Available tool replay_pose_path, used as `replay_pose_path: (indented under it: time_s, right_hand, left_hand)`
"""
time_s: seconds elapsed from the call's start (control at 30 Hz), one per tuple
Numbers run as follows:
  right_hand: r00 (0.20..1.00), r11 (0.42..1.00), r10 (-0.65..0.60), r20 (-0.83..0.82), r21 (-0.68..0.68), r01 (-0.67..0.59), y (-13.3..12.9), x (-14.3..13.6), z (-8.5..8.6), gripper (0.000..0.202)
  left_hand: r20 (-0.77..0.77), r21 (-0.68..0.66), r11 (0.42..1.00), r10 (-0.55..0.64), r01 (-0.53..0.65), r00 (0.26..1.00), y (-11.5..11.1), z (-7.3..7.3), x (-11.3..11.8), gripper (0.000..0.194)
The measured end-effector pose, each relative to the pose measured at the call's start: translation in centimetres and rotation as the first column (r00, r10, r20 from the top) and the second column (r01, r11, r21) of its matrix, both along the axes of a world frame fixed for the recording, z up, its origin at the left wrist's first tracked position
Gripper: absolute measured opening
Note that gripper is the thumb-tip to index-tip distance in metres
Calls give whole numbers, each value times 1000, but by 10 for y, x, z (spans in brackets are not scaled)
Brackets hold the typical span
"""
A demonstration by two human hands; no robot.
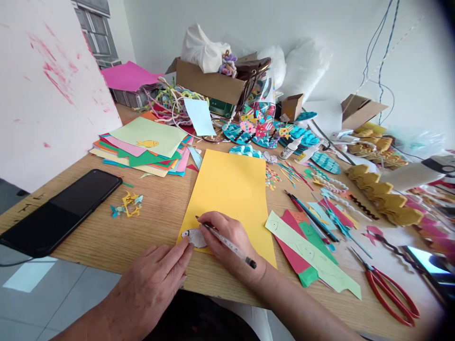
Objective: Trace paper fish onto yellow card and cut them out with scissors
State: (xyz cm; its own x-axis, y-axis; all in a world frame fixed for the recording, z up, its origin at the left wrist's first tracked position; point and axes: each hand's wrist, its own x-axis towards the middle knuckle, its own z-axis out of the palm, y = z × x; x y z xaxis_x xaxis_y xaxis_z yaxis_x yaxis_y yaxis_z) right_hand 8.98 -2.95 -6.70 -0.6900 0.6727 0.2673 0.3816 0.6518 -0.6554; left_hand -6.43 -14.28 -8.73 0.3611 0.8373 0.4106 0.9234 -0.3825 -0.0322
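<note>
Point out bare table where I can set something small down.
Bare wood lies between the paper scraps and yellow sheet, and between the black phone and left hand. Right of the sheet is crowded: light-green strip, red paper, red-handled scissors.

Head: sole view, worn by the person, above the near edge of the table [159, 208]
Facing: forward and down, across the table to the wall [241, 19]
Near: left hand [156, 272] and right hand [229, 239], close, low centre
Bottom left: floor [53, 293] past the table edge
Top right: dark corner cuts in
</note>
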Motion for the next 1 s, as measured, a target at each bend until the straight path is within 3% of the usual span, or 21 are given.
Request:
replay_pose_path:
  time_s: [0.2, 1.0]
  right_hand:
    - [1000, 997, 1, 22, 83, -2, -4, 3, -5, 18]
    - [1000, 996, 16, -21, 89, -14, -4, 4, -7, 16]
  left_hand:
    - [19, -16, 1000, 12, -11, 1000, -1, -2, 1, 33]
    - [13, -23, 999, 24, -23, 1000, -2, -2, 1, 34]
